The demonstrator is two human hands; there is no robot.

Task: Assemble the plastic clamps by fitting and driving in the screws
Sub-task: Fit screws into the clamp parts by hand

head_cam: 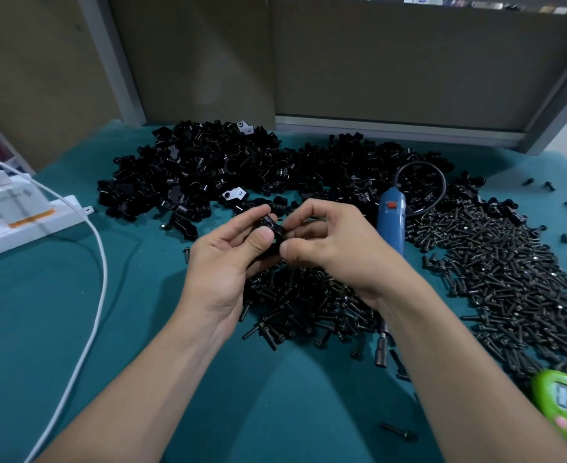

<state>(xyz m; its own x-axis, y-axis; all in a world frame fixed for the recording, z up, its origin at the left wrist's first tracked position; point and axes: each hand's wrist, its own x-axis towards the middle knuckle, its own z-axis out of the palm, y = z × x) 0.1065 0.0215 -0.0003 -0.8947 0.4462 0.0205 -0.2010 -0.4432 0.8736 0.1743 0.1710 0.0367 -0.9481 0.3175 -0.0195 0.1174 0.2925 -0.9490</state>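
Observation:
Over the middle of the table, my left hand point(228, 248) and my right hand point(329, 238) meet around one small black plastic clamp point(273, 228). Left thumb and fingers pinch it from the left; right thumb and fingers pinch it from the right. Whether a screw sits in it is hidden by the fingers. Behind the hands lies a big heap of black clamp parts point(228, 168). A pile of black screws point(309, 302) lies under my hands, and a wider spread of screws point(509, 272) lies to the right. A blue electric screwdriver point(390, 222) lies beside my right hand, its bit end point(383, 349) pointing toward me.
A white power strip point(24, 225) with a plugged charger and a white cable point(98, 269) sits at the left. A green timer point(566, 406) lies at the lower right edge. One loose screw point(399, 431) lies near my right forearm. Brown panels stand behind the green table mat point(75, 329).

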